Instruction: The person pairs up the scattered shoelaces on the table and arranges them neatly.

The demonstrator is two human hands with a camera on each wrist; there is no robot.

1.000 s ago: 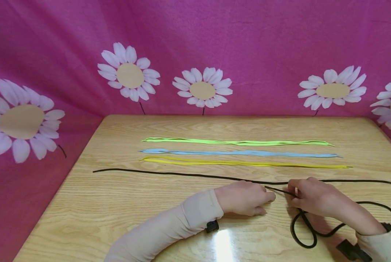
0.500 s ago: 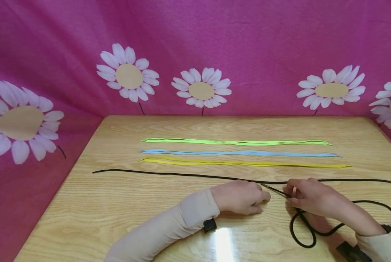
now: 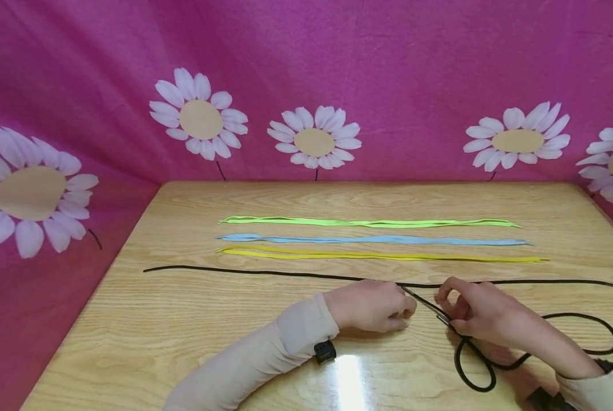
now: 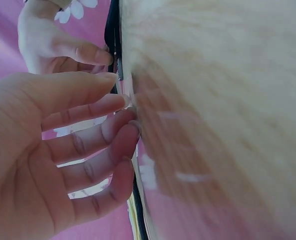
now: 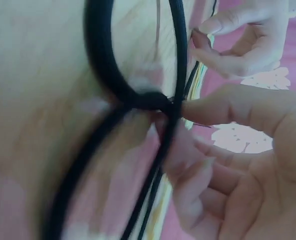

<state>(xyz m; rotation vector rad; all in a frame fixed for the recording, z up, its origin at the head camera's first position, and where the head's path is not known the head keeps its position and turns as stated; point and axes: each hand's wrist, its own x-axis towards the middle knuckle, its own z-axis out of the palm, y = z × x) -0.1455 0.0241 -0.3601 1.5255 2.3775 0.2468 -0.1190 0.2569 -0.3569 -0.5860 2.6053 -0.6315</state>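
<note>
A black shoelace [image 3: 426,303] lies between the hands, its tip pointing up and left beside the left hand, its rest looped at the right. A second tip shows by the right thumb. The right hand [image 3: 496,314] pinches this lace; its index finger arches away from the thumb. In the right wrist view, the thumb meets the lace where its strands cross. With fingers loosely bent and fingertips down on the table, the left hand [image 3: 368,305] stays near the tip; the left wrist view shows a gap between its thumb and index finger. Another black lace [image 3: 286,274] stretches behind both hands.
Green laces [image 3: 388,223], blue laces [image 3: 388,239] and yellow laces [image 3: 404,257] lie in rows farther back on the wooden table [image 3: 147,337]. A pink cloth [image 3: 399,57] with daisies hangs behind. Light glares at the table's front.
The right hand has shifted left, its index finger spreading from the thumb, and a second lace tip has come into view. The first tip has slid up-left. The left hand has drawn slightly left.
</note>
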